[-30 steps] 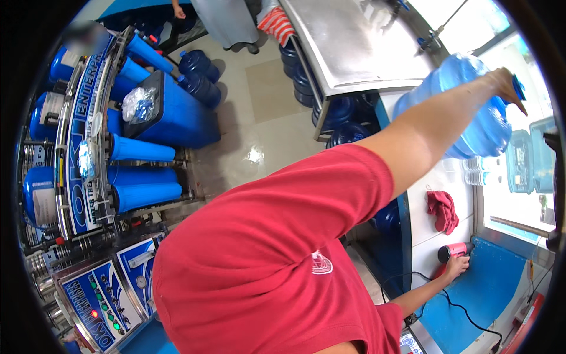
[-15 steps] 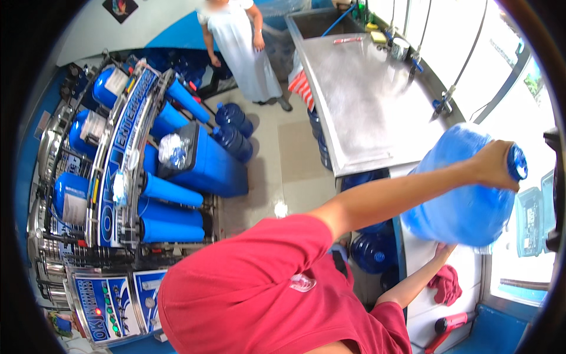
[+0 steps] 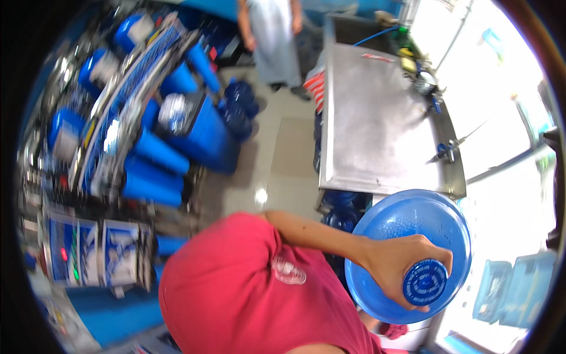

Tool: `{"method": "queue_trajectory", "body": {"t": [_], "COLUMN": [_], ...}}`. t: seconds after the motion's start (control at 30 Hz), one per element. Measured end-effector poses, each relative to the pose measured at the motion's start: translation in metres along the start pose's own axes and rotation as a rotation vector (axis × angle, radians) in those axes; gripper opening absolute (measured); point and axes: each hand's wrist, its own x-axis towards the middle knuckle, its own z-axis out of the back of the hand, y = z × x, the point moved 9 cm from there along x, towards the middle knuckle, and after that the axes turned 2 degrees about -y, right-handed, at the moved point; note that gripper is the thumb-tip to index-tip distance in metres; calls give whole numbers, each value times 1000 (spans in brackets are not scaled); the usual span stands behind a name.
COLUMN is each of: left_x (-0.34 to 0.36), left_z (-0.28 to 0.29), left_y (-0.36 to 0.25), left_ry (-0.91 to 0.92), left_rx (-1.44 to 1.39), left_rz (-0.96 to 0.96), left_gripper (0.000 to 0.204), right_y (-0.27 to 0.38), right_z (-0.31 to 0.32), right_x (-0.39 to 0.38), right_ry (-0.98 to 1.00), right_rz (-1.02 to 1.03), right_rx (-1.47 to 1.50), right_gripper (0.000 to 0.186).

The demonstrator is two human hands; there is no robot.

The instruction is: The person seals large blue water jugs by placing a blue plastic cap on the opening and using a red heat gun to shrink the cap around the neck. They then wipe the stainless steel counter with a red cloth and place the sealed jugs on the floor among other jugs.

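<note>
My left hand (image 3: 392, 268) is closed around the capped neck of a large translucent blue water jug (image 3: 407, 215), which stands upright in front of me at the right, beside the steel sink counter. The blue cap (image 3: 425, 283) shows between my thumb and fingers. Some skin of my right arm shows below the jug, but the fingers of that hand are hidden behind it. A crumpled red cloth (image 3: 397, 330) lies on the white surface below the jug.
A steel counter (image 3: 377, 118) with taps lines the right, by a bright window. Blue filters and tanks (image 3: 153, 150) fill the left. Several dark jugs (image 3: 239, 112) stand on the tiled floor (image 3: 283, 141). Another person (image 3: 271, 47) stands at the far end.
My left hand has lowered the jug toward me and turned it upright. My right hand has let go of the pink heat gun and moved behind the jug. The view has shifted.
</note>
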Motion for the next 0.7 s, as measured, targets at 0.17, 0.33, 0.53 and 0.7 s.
{"method": "queue_trajectory", "body": {"t": [0.17,0.33,0.53,0.7], "left_x": [-40,-73,-105,-157], "left_z": [-1,7,32,88], "left_y": [-19,-40,-57,-70], "left_ry": [-21,-39,-129,-382], "left_rx": [-53,-86,-124,-54], "left_rz": [-91,-266,-242,-155], "left_gripper": [47,43,47,31], "right_y": [71,120,141,115], "right_z": [-5,-15,-29,-38], "right_x": [12,-8,-51,-96], "right_ry": [59,88,153,226], "right_rz": [93,151,177,131], "right_rx": [-173,-256,-357,-430], "right_gripper": [52,51,51,51]}}
